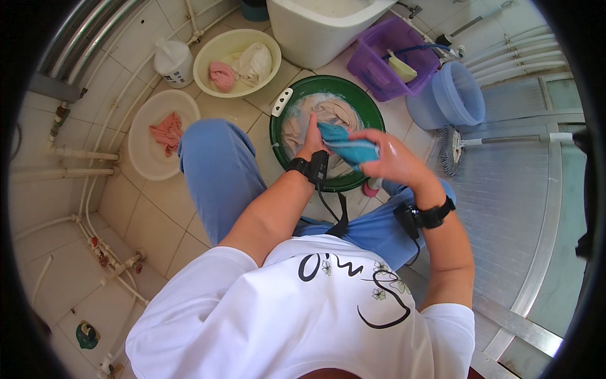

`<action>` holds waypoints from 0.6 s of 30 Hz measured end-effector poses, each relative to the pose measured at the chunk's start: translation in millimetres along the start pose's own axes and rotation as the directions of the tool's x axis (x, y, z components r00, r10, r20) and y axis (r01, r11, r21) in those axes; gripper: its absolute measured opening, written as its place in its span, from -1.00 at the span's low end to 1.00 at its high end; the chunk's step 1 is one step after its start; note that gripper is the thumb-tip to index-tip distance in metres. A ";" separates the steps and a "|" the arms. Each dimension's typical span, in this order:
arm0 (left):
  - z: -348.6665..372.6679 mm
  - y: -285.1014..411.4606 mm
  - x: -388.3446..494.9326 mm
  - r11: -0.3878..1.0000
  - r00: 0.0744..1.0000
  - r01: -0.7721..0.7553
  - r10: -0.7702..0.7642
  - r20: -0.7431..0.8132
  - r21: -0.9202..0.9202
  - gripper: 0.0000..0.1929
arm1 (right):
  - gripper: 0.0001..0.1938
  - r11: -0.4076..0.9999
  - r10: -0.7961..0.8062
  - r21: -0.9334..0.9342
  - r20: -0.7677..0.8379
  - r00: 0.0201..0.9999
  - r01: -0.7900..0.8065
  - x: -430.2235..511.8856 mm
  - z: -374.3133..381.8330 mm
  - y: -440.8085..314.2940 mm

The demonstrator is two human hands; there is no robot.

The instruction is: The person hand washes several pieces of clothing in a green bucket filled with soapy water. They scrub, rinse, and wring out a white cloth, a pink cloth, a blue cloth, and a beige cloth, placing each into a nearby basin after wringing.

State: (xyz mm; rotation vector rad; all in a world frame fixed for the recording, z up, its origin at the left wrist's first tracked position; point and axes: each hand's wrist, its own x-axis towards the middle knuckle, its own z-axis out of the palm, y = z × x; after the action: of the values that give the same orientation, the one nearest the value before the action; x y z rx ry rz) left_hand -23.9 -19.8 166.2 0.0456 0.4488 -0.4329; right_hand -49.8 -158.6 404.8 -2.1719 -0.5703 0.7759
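Observation:
A teal cloth (348, 144) with a pale stripe stretches between my two hands over a green plastic basin (376, 113). My left hand (313, 137) grips its left end, thumb pointing up. At the other end my right hand (393, 156), slightly blurred and wet, has its fingers curled over the cloth. Beneath them, beige fabric (334, 111) lies in sudsy water inside the basin. My hands hide part of that fabric. The basin has a white handle (282, 102) on its left rim.
Around the green basin stand a cream basin (201, 78) with pink and white cloths, a white basin (137, 137) with a coral cloth, a white jug (173, 64), a purple tub (374, 61), blue buckets (426, 106) and a toilet (312, 35). A scrub brush (450, 149) leans at right.

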 end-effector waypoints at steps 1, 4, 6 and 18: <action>-3.0 1.2 1.3 1.000 1.000 0.013 -0.013 -0.004 -0.013 -0.19 | -0.46 0.999 0.039 0.000 0.062 0.997 -0.039 -7.4 1.9 2.8; -16.9 6.3 4.2 0.997 0.997 0.065 -0.067 -0.040 -0.051 -0.28 | -0.48 1.000 0.013 -0.014 0.173 0.985 -0.011 -25.0 5.9 11.0; -24.6 7.1 9.4 0.997 0.994 0.072 -0.075 -0.081 -0.042 -0.36 | -0.49 0.999 -0.033 -0.017 0.185 0.982 0.037 -31.5 2.7 15.2; 37.2 23.8 -15.5 0.877 0.973 0.107 -0.190 0.133 0.469 -0.58 | -0.51 0.706 -0.046 0.682 -0.226 0.973 0.191 17.7 -64.2 87.7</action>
State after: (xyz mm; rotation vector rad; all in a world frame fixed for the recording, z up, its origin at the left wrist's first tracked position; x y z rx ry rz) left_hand -11.3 2.9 205.2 0.4335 0.1663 -0.6853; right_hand 19.9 -234.5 365.8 -1.4507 -0.2418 0.5705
